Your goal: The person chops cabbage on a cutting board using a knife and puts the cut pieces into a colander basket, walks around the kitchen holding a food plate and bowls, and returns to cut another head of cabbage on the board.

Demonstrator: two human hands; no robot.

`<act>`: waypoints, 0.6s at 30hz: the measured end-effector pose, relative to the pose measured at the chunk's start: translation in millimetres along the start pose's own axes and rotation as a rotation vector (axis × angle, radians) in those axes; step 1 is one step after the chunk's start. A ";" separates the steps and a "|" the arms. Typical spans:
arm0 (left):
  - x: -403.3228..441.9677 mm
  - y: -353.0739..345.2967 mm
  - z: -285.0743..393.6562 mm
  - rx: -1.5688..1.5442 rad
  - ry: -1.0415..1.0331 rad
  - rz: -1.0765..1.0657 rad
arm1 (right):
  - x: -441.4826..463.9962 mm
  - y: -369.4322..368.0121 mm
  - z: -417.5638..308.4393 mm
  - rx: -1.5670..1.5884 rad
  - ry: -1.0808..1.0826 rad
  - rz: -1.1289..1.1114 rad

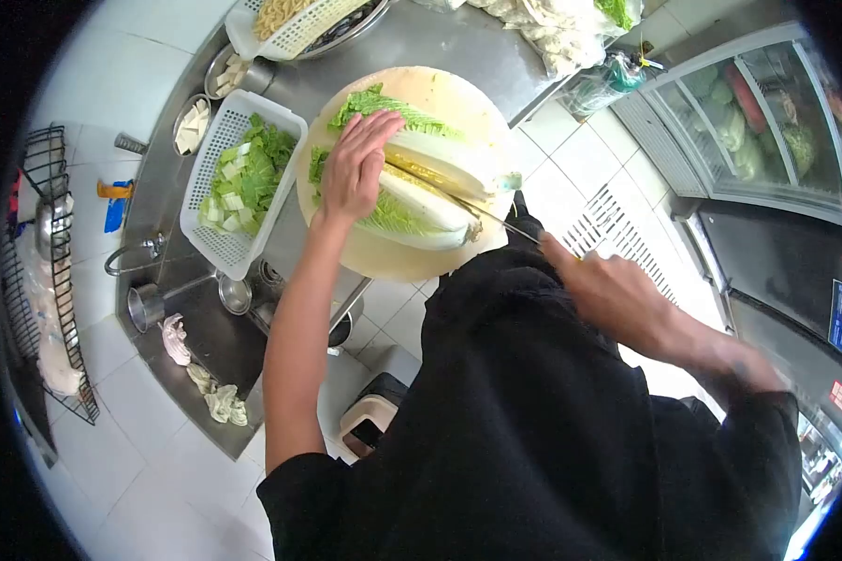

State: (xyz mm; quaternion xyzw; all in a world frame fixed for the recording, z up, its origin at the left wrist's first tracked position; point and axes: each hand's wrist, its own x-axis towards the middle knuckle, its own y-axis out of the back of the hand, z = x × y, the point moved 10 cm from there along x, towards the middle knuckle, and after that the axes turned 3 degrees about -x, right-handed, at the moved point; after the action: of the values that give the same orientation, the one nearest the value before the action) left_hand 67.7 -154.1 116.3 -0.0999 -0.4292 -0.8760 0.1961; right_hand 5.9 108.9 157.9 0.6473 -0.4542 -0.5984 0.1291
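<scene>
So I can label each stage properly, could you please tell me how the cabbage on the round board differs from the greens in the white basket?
The cabbage is large and cut open lengthwise, while the greens are chopped into small pieces. The cabbage lies on the round board under the left hand; the greens lie in the white basket with no hand on them. Both show pale and green parts.

Knife (pixel 520 231) partly hidden in the right hand (pixel 613 288), white basket (pixel 311 35) cut off by the top edge
</scene>
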 end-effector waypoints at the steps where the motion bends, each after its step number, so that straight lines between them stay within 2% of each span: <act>1: 1.3 -1.3 1.9 0.009 -0.011 0.002 | -11.2 -6.0 8.8 0.000 -0.007 -0.004; 5: 3.3 -1.1 7.5 -0.006 -0.030 -0.011 | -36.1 -5.3 29.8 0.088 -0.067 0.028; 8: 4.4 -6.1 4.4 0.070 0.012 -0.115 | -60.8 9.6 37.5 0.194 -0.044 0.113; 10: 9.6 -5.2 9.9 0.089 0.006 -0.145 | -88.4 19.6 51.1 0.266 -0.159 0.143; 14: 18.3 -10.2 11.8 0.094 0.027 -0.209 | -115.4 46.1 91.0 0.437 -0.176 0.322; 17: 26.8 -11.4 8.5 0.084 0.102 -0.275 | -103.6 46.3 130.4 0.437 -0.361 0.291; 18: 28.4 -11.0 7.6 0.096 0.122 -0.272 | -93.7 42.5 136.8 0.436 -0.340 0.282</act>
State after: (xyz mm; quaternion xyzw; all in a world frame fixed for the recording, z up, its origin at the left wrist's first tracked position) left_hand 37.3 -149.3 122.9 0.0220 -0.4672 -0.8775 0.1061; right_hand -122.5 206.4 215.4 0.4810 -0.6722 -0.5627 -0.0087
